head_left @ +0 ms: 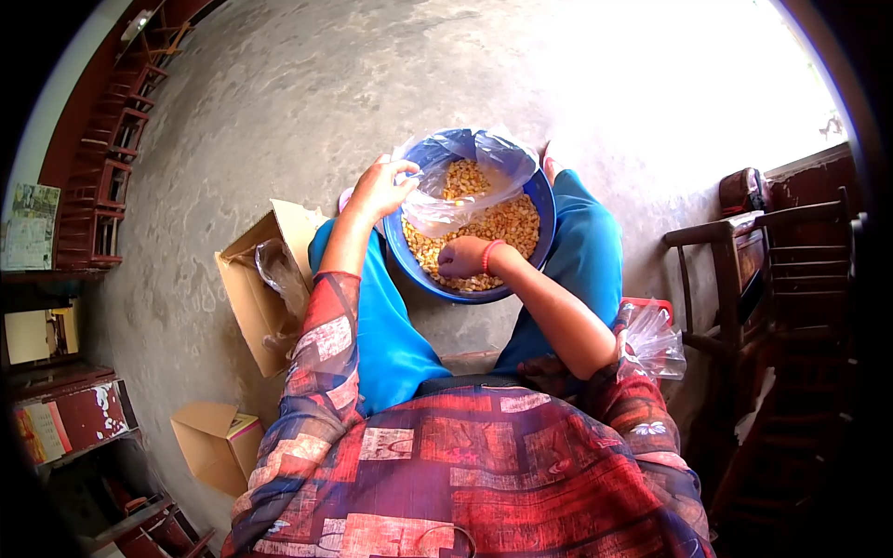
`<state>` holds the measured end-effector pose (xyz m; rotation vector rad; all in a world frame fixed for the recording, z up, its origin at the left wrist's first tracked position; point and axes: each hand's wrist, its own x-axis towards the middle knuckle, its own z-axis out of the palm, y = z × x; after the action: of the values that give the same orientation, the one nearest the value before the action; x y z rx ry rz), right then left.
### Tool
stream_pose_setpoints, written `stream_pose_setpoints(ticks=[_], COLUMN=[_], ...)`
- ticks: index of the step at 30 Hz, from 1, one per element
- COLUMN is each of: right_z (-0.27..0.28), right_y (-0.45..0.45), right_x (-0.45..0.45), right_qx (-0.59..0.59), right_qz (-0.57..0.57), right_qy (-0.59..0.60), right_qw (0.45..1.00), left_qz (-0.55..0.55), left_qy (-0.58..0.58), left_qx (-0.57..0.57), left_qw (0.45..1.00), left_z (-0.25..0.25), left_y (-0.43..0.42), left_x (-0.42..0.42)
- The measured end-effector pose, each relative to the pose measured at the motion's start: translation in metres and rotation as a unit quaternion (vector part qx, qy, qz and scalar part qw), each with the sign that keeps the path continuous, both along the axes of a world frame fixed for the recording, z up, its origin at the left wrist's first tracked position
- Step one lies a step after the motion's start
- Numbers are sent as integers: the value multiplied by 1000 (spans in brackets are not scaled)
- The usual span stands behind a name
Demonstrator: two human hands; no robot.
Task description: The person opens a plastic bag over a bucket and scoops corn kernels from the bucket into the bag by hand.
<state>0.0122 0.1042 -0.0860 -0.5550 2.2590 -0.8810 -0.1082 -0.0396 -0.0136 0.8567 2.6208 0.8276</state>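
Observation:
A blue tub (549, 219) stands on the floor between the knees, with a layer of yellow corn kernels (512, 223) in it. A clear plastic bag (437, 212) lies open across the tub's far part, and kernels show inside it or through it. At the tub's left rim my left hand (379, 189) pinches the edge of the bag. My right hand (463, 258), a red bracelet at its wrist, is closed just over the kernels at the near side. Its fingers are curled under, so what they hold is hidden.
To the left, an open cardboard box (244, 307) has clear plastic in it, with a smaller carton (209, 442) nearer. A wooden chair (735, 270) stands at right. Beside my right elbow are clear plastic bags (654, 344) and a red-rimmed item (642, 303).

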Motion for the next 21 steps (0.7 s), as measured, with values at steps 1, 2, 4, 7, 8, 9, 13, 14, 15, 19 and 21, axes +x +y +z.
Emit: stream_pose_setpoints(ticks=[1,2,4,7,8,9,13,14,15,19,21], right_z=[1,-1,29,53,54,55,58,51,44,44,46], right_y=[1,2,5,7,12,14,12,13,12,12,12], right_x=[-1,-1,1,2,-2,-3,0,-1,-1,0,0], right_qx=[-45,-108,-185,-296,-352,-406,-384,-384,-384,-383,-392], right_qz=[-23,-64,-134,-241,-221,-201,-263,-254,-254,-239,-237], right_qy=[-1,-40,-146,-269,-301,-331,-329,-341,-341,-344,-352], right_qw=[999,991,963,884,858,828,822,820,819,824,816], left_qz=[-3,-3,-3,-7,-7,-4,0,-1,-1,8,2], left_qy=[9,8,10,4,4,15,17,18,17,1,1], left_qx=[2,2,5,4,4,17,28,28,25,17,10], left_qw=[1000,1000,1000,1000,1000,1000,999,999,1000,1000,1000], left_z=[-1,-1,0,-2,-2,-2,-1,-1,-2,1,1], left_y=[-1,-1,-1,-2,-2,-2,-1,-1,-2,-1,-2], left_x=[0,0,0,-1,-1,0,1,1,0,1,1])
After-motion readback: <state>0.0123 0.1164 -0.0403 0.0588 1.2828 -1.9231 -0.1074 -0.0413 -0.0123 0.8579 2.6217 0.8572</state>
